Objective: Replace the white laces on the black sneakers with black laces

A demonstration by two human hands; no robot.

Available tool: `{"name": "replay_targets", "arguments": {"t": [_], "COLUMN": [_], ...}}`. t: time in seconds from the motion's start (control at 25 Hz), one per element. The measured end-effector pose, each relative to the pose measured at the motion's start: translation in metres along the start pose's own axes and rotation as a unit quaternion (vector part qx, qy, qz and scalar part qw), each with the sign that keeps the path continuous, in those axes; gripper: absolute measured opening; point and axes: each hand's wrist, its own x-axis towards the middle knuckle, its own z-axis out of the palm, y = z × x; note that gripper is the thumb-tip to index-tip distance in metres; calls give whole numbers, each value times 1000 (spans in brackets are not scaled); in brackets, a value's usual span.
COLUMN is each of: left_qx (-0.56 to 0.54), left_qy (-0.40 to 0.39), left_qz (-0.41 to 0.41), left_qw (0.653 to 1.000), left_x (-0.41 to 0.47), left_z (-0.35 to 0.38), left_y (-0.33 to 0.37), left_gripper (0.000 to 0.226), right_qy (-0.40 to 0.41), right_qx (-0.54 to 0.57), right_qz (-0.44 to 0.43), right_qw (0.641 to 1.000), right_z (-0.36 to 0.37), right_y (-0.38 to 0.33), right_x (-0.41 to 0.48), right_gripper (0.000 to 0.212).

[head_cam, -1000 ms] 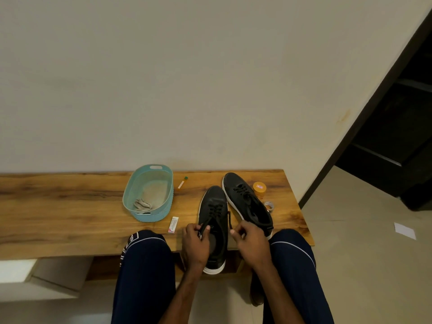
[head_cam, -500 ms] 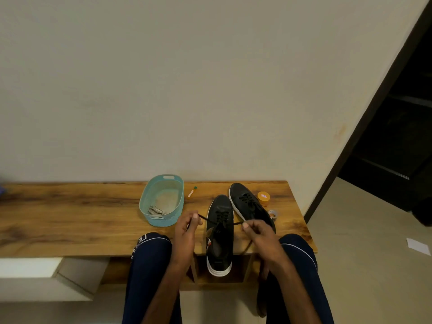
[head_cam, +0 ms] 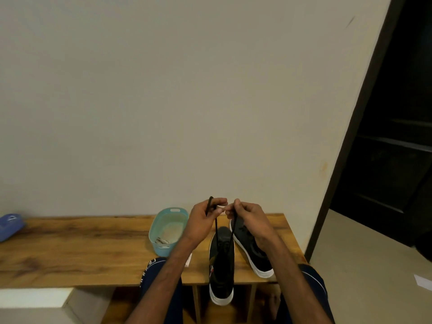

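Note:
Two black sneakers with white soles sit on the wooden bench (head_cam: 81,253). The near sneaker (head_cam: 221,272) hangs its heel over the front edge; the other sneaker (head_cam: 251,249) lies to its right, partly behind my right arm. A black lace (head_cam: 216,226) runs up from the near sneaker in two taut strands. My left hand (head_cam: 203,220) pinches one end, which sticks up above the fingers. My right hand (head_cam: 249,216) pinches the other strand. Both hands are raised above the shoes, fingertips nearly touching.
A teal plastic basket (head_cam: 174,215) left of the shoes holds pale laces (head_cam: 161,241). A small white packet (head_cam: 188,260) lies by my left forearm. A blue object (head_cam: 9,224) sits at the bench's far left. My knees are below the bench; a dark doorway stands right.
Both hands have risen from beside the near sneaker and come together above it, drawing the black lace ends up taut. The camera view has tilted up slightly.

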Motion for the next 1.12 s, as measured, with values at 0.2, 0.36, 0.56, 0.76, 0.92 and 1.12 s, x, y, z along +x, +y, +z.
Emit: {"name": "replay_targets", "arguments": {"t": [0.2, 0.36, 0.56, 0.76, 0.92, 1.12], "left_qx": [79, 55, 2, -45, -47, -35], "left_qy": [17, 73, 72, 72, 58, 44], "left_qz": [53, 58, 43, -3, -28, -7], "left_qw": [995, 994, 997, 996, 997, 998], "left_x": [2, 9, 19, 21, 22, 31], "left_z": [-7, -12, -8, 4, 1, -2], "left_y": [25, 40, 55, 52, 53, 63], "left_gripper": [29, 25, 43, 53, 64, 87], "right_qy": [-8, 45, 118, 155, 165, 188], "right_qx": [-49, -45, 24, 47, 80, 80], "right_qz": [-82, -124, -105, -68, -70, -55], "right_qw": [995, 990, 987, 985, 981, 977], "right_z": [5, 11, 13, 11, 11, 14], "right_y": [-16, -24, -29, -27, -26, -28], "right_x": [2, 5, 12, 18, 23, 33], "right_gripper": [26, 21, 30, 27, 10, 9]}}
